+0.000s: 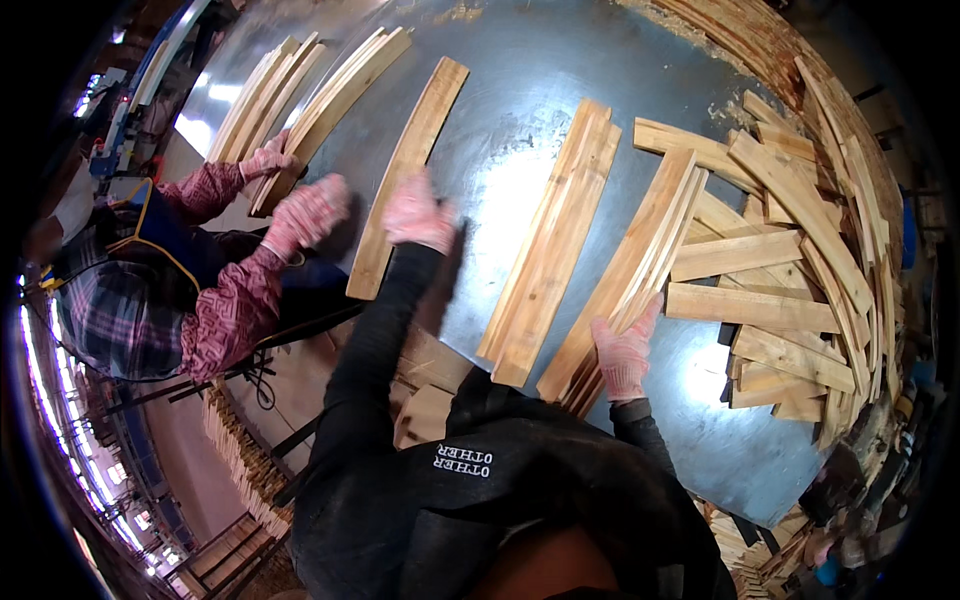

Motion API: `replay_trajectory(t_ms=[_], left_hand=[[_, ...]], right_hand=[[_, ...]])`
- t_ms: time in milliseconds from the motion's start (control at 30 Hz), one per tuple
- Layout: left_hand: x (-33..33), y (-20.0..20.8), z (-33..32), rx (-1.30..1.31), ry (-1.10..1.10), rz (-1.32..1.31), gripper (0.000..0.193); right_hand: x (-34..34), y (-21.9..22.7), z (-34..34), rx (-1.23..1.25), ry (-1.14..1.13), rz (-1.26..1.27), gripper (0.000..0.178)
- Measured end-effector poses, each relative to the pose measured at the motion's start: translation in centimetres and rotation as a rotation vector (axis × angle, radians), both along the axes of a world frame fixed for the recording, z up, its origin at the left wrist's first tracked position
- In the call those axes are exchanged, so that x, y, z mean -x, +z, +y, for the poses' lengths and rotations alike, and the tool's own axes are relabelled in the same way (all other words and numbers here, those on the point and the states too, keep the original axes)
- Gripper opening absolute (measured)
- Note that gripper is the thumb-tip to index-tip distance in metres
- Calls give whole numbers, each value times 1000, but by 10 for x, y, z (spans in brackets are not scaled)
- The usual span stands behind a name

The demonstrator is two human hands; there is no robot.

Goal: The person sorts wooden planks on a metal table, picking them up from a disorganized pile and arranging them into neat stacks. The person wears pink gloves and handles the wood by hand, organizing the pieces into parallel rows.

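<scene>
From the head view, the left hand is on the lone board, a bit below its middle. It is blurry, so I can't tell if the fingers are clamped. The lone board lies on the left part of the grey surface, its far end tipped to the right.

The right hand touches the near part of the right stack. Its thumb and fingers look apart, but I can't tell if it grips the wood.

To do this well, I think the left hand should hold the lone board by both long edges, near the middle, so it doesn't swing toward the other person. The right hand should press softly, so the right stack doesn't slide or fan out.

Now the counting. There is one lone board, one right stack and one middle stack. At the far left I see at least two bunches. One messy pile sits on the right, with too many boards crossing to count. The other person has two gloved hands: one touches a bunch, and one is blurry.
</scene>
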State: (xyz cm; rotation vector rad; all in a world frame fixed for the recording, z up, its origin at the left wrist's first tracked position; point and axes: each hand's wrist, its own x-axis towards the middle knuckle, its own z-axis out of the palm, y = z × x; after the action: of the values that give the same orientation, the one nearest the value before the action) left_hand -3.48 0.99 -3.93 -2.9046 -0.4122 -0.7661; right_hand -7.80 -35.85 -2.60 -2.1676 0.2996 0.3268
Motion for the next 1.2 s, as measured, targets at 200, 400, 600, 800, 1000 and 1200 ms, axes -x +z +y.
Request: replay_trajectory(t_ms=[200,400,600,800,1000,1200], left_hand=[[37,-23,-170,572,105,600,103],[4,30,-177,1122,224,859,81],[37,27,-169,1163,-10,642,81],[72,40,-203,693,-70,747,116],[62,58,-234,579,11,902,123],[68,43,-212,726,-6,631,111]], right_hand=[[-1,4,8,-38,3,-46,109],[1,-3,10,-72,27,-177,106],[10,-16,35,-364,71,-177,97],[14,-34,27,-286,351,-197,77],[-5,-39,-31,-615,494,167,55],[-5,-45,-20,-946,241,319,49]])
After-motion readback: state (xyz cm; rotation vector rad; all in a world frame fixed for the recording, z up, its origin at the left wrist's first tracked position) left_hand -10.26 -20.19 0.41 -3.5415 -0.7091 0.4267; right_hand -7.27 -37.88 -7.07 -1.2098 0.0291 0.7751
